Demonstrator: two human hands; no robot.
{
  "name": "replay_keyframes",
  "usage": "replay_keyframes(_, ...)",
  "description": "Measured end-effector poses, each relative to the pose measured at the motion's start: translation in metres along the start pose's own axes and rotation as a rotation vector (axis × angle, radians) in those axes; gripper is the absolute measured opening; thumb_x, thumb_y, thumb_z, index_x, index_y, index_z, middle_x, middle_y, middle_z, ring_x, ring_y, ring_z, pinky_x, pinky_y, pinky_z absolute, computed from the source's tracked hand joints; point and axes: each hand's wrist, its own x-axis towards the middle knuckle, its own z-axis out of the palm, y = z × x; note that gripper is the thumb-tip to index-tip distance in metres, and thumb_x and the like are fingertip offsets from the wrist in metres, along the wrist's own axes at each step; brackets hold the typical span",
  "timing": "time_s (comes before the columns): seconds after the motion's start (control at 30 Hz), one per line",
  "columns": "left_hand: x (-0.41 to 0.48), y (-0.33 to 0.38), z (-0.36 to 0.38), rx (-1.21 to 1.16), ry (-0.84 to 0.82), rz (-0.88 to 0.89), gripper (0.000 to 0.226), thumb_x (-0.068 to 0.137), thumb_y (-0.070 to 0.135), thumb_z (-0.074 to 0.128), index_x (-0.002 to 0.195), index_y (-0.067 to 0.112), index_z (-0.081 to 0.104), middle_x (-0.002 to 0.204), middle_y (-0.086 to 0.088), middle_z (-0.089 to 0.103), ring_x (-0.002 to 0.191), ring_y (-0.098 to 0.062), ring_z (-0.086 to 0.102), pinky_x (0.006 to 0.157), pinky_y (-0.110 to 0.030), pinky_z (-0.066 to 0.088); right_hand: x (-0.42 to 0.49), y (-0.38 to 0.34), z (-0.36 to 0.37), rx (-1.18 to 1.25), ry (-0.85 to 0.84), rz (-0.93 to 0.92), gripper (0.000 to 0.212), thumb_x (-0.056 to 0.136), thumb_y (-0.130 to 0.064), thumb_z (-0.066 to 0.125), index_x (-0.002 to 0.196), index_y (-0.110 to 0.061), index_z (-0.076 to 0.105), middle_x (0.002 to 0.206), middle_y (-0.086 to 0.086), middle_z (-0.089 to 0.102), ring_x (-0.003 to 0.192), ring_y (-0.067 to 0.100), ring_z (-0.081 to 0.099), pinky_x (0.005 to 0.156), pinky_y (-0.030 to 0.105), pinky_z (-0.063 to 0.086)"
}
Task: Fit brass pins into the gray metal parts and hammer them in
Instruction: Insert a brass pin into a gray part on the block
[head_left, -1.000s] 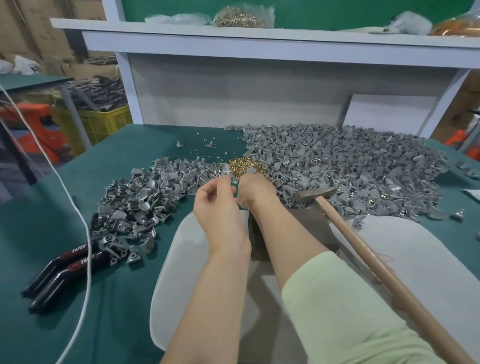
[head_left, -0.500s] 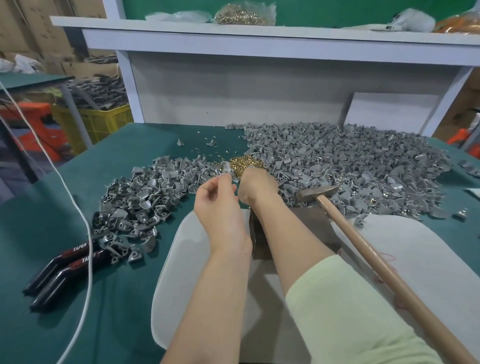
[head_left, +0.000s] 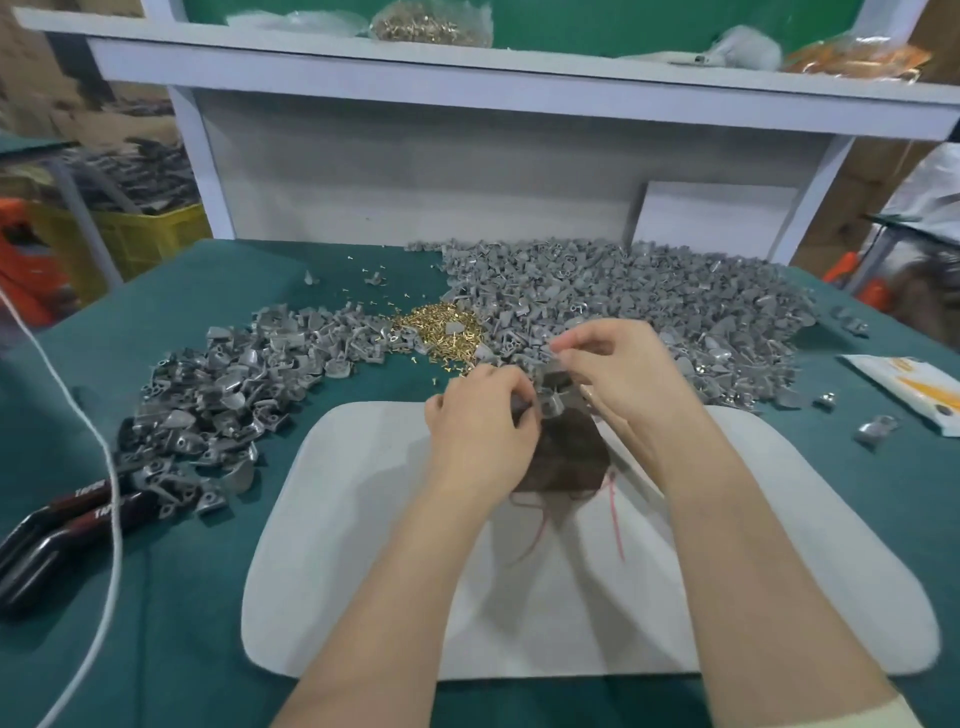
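Both hands have drawn back from the pins to the dark block on the white pad. Left hand curls its fingers round a gray part, holding it at the block's far edge. Right hand is just above and to the right of the part, thumb and forefinger pinched together; the blur hides whether a pin sits between them. The pins lie heaped on the green counter just beyond the hands. They sit between two piles of gray parts, the large right heap and the smaller left heap. Black pliers and a white cable lie at far left.
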Motion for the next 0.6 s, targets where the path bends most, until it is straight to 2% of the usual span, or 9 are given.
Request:
replay_keyframes(0.07,-0.001,0.0,0.001,0.094,-0.05,-0.02,0.006,0.088,0.026,0.057,0.091,0.03,0.059,0.105,0.01,0.052,0.111,-0.02,0.047,0.094,-0.036,0.029,-0.011,0.006,-0.002,0.004,-0.032,-0.04,0.022,0.085,0.0,0.062,0.081,-0.021,0.065,0.078,-0.004,0.064,0.073,0.007,0.057,0.068,0.011,0.046)
replay_keyframes(0.17,-0.002,0.001,-0.001,0.105,-0.083,-0.045,0.007,0.086,0.027,0.058,0.09,0.032,0.057,0.1,0.011,0.047,0.112,-0.021,0.046,0.092,-0.035,0.029,-0.02,0.012,-0.001,0.0,-0.088,-0.098,0.025,0.086,0.003,0.06,0.089,-0.021,0.059,0.082,-0.003,0.06,0.073,0.007,0.055,0.07,0.013,0.045)
replay_keyframes(0.3,-0.002,0.002,-0.007,0.023,-0.076,-0.053,0.015,0.083,0.032,0.062,0.098,0.034,0.062,0.112,0.008,0.055,0.115,-0.02,0.048,0.099,-0.037,0.034,-0.022,0.014,0.0,-0.024,-0.089,-0.143,0.021,0.087,0.0,0.06,0.092,-0.02,0.059,0.083,-0.003,0.061,0.068,0.002,0.054,0.065,0.006,0.043)
replay_keyframes(0.37,-0.003,0.003,-0.008,-0.035,-0.048,-0.018,0.013,0.084,0.031,0.063,0.097,0.033,0.062,0.114,0.008,0.057,0.115,-0.019,0.049,0.101,-0.04,0.035,-0.023,0.015,0.001,-0.021,-0.083,-0.152,0.024,0.087,-0.002,0.06,0.088,-0.025,0.058,0.082,-0.004,0.063,0.069,0.003,0.056,0.069,0.012,0.047)
replay_keyframes(0.47,-0.003,0.007,-0.008,-0.089,0.005,0.038,0.007,0.087,0.024,0.062,0.091,0.029,0.064,0.107,0.005,0.059,0.111,-0.02,0.05,0.1,-0.042,0.036,-0.022,0.015,0.003,0.014,-0.075,-0.142,0.031,0.086,-0.002,0.061,0.081,-0.032,0.056,0.081,-0.004,0.063,0.075,0.01,0.06,0.078,0.03,0.052)
replay_keyframes(0.6,-0.002,0.007,-0.007,-0.058,0.037,0.062,0.009,0.088,0.019,0.06,0.086,0.027,0.062,0.105,0.003,0.06,0.11,-0.021,0.05,0.099,-0.042,0.036,-0.022,0.013,0.006,0.025,-0.071,-0.113,0.029,0.086,-0.004,0.062,0.08,-0.032,0.057,0.079,-0.003,0.064,0.079,0.017,0.063,0.082,0.041,0.054)
